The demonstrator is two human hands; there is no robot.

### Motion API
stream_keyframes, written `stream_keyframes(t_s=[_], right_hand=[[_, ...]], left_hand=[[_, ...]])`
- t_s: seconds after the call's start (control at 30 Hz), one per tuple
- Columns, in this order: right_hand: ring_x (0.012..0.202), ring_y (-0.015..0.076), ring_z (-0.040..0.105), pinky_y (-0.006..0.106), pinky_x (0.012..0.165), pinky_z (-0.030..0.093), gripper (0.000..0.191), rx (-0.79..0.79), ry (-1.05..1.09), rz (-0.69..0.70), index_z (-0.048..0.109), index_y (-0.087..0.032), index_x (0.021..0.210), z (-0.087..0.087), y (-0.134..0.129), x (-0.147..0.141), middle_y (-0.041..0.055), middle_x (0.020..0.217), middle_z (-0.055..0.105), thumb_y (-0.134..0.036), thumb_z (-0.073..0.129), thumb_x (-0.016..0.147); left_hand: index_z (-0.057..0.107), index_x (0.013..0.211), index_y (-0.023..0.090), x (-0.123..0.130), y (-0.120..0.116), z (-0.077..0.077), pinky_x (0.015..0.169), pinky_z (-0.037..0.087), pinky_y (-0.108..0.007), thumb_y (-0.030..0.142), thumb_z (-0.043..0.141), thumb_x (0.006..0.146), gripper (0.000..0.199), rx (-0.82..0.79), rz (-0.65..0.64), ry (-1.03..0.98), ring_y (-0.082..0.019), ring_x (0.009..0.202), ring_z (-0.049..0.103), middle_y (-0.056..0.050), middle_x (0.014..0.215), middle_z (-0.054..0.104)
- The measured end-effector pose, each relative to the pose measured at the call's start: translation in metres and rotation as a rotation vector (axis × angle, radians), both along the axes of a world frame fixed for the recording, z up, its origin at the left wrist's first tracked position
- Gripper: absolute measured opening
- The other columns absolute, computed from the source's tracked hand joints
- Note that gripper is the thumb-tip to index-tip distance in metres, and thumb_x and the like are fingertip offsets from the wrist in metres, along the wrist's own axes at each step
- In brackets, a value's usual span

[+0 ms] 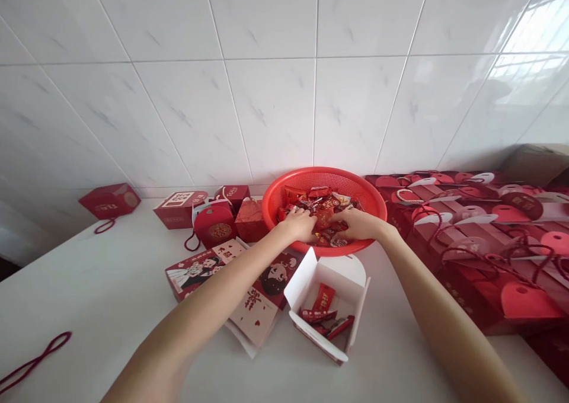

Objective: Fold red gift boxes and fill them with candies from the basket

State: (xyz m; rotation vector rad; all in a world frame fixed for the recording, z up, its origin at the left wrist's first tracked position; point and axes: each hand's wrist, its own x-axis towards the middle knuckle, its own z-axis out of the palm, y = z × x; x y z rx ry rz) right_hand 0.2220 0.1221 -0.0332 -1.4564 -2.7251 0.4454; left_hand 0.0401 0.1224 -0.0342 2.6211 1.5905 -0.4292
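Note:
My left hand point(302, 224) and my right hand point(355, 223) both reach into a red plastic basket point(373, 201) by the wall. Red-wrapped candies point(326, 216) fill its middle. On each hand, thumb and fingers look apart, resting among the candies. Some fingertips are hidden by the wrappers, and I make out no candy gripped. In front of the basket stands an open white-lined box point(306, 275), its flaps raised. Several red candy packets point(325, 297) lie inside it.
Flat printed cartons point(251, 314) lie under my left forearm. Small red boxes point(216, 222) stand along the wall to the left, one red box point(109, 200) farther off. Many red gift boxes with cord handles point(484, 243) crowd the right. A dark red cord point(38, 360) lies front left.

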Motion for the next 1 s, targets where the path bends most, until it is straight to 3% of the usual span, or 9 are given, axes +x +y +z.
stream_keyframes(t_s=[0.13,0.23,0.37,0.5,0.57,0.67,0.83,1.0], right_hand=[[0.086,0.0254,0.067,0.029,0.069,0.044,0.029,0.025,-0.026,-0.034,0.073,-0.020,0.109,-0.004,0.001,-0.002,0.0076,0.094,0.074,-0.022,0.066,0.081],[0.091,0.0265,0.067,0.030,0.073,0.046,0.025,0.087,0.016,-0.066,0.073,-0.019,0.105,-0.006,0.000,-0.002,0.0090,0.097,0.073,-0.021,0.065,0.081],[0.098,0.0249,0.066,0.030,0.080,0.047,0.024,0.262,0.189,-0.139,0.072,-0.020,0.103,-0.005,-0.003,-0.002,0.0085,0.108,0.073,-0.016,0.058,0.084],[0.093,0.0227,0.066,0.033,0.083,0.049,0.025,0.481,0.406,-0.275,0.069,-0.019,0.097,-0.005,-0.008,0.002,0.0093,0.103,0.072,-0.020,0.045,0.091],[0.088,0.0223,0.066,0.035,0.085,0.050,0.026,0.589,0.529,-0.344,0.067,-0.019,0.094,-0.010,-0.013,0.006,0.0090,0.096,0.072,-0.023,0.041,0.092],[0.088,0.0241,0.066,0.040,0.086,0.051,0.020,0.711,0.759,-0.371,0.064,-0.021,0.088,-0.022,-0.027,0.010,0.0089,0.092,0.071,-0.029,0.046,0.090],[0.114,0.0282,0.061,0.046,0.099,0.047,0.019,0.680,0.900,-0.309,0.065,-0.022,0.098,-0.043,-0.070,0.010,0.0130,0.118,0.066,-0.037,0.059,0.088],[0.120,0.0282,0.058,0.047,0.103,0.044,0.025,0.540,1.022,-0.273,0.065,-0.023,0.105,-0.048,-0.114,0.003,0.0113,0.121,0.065,-0.043,0.060,0.091]], left_hand=[[0.055,0.137,0.017,-0.003,0.003,-0.003,0.115,0.022,-0.061,0.050,0.060,0.087,0.060,-0.001,0.101,-0.009,-0.042,0.147,0.025,-0.023,0.153,0.040],[0.059,0.132,0.022,-0.004,0.006,-0.003,0.108,0.030,-0.066,0.050,0.061,0.085,0.055,-0.026,0.156,-0.024,-0.045,0.143,0.032,-0.021,0.152,0.043],[0.067,0.119,0.025,-0.006,0.011,-0.004,0.102,0.040,-0.062,0.048,0.067,0.078,0.046,-0.021,0.169,-0.089,-0.042,0.129,0.050,-0.018,0.138,0.057],[0.074,0.093,0.020,-0.008,0.017,-0.002,0.100,0.043,-0.059,0.033,0.069,0.078,0.021,0.048,0.144,-0.241,-0.040,0.119,0.058,-0.015,0.117,0.070],[0.075,0.089,0.019,-0.008,0.019,0.002,0.099,0.047,-0.050,0.025,0.064,0.081,0.015,0.112,0.102,-0.370,-0.034,0.115,0.062,-0.013,0.112,0.071],[0.074,0.099,0.019,-0.008,0.015,0.012,0.099,0.049,-0.035,0.022,0.054,0.090,0.022,0.225,0.008,-0.591,-0.022,0.112,0.064,-0.008,0.118,0.070],[0.071,0.103,0.018,-0.018,-0.019,0.023,0.097,0.050,-0.027,0.025,0.051,0.095,0.022,0.288,-0.125,-0.841,-0.015,0.108,0.066,-0.005,0.114,0.073],[0.072,0.097,0.018,-0.041,-0.074,0.025,0.093,0.051,-0.030,0.031,0.062,0.090,0.019,0.085,-0.248,-1.077,-0.017,0.099,0.068,-0.005,0.104,0.075]])
